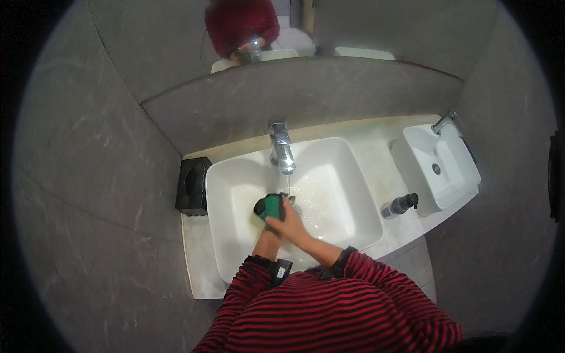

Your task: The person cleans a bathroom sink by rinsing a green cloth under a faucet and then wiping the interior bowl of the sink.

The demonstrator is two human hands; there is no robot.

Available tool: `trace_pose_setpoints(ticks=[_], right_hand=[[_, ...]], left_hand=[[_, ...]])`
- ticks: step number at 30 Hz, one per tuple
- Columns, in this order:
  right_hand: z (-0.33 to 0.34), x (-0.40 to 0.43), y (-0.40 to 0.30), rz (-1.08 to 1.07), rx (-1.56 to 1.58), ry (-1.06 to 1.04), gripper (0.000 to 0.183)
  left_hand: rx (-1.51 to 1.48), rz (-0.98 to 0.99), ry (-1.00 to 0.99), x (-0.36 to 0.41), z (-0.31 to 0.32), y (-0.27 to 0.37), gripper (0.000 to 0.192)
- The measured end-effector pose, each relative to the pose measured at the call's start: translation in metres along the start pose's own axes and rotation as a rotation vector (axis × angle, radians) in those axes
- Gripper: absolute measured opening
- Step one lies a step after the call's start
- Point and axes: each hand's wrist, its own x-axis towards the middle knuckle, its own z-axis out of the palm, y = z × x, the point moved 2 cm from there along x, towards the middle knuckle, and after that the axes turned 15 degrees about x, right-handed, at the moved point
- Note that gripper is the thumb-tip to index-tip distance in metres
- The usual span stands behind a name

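Both my hands are over the large white basin (240,181), below the running chrome tap (282,150). My right hand (289,223) grips the side of a green and black item (273,206), thumb across its near end. I cannot tell if this is a pad, a cloth or a glove. It covers my left hand, so only the left wrist and forearm show beneath it. A thin stream of water (288,183) falls beside the item's far end. The drain fitting (295,203) is partly hidden by my right hand.
Left of the basin stands a black tissue box (193,186). A pump bottle (399,205) is to the right on the white counter (375,163). Beyond it sits a smaller white basin (454,176) with its own tap (445,121). A mirror (375,26) and grey walls (110,176) surround the counter.
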Motion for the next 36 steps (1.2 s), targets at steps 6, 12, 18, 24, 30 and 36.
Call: trace_pose_setpoints(ticks=[6,12,18,24,30,36], right_hand=[[-0.012,0.035,0.005,-0.174,-0.497,0.18,0.044],[-0.031,0.042,0.021,0.095,-0.35,0.205,0.046],[0.005,0.021,0.007,0.137,-0.363,0.103,0.04],[-0.027,0.04,0.025,0.166,-0.318,0.263,0.042],[0.006,0.017,0.004,0.054,-0.375,0.098,0.044],[-0.038,0.047,0.029,0.219,-0.389,0.213,0.045]], left_hand=[[0.166,0.104,0.197,0.012,0.013,-0.014,0.037],[0.136,0.016,0.492,0.015,0.012,-0.008,0.036],[-0.44,0.143,-0.354,0.009,-0.019,-0.021,0.035],[0.167,-0.011,0.321,0.012,0.008,-0.006,0.035],[-0.062,0.048,0.073,0.002,-0.03,0.0,0.033],[0.268,-0.025,0.47,0.009,0.012,-0.011,0.034]])
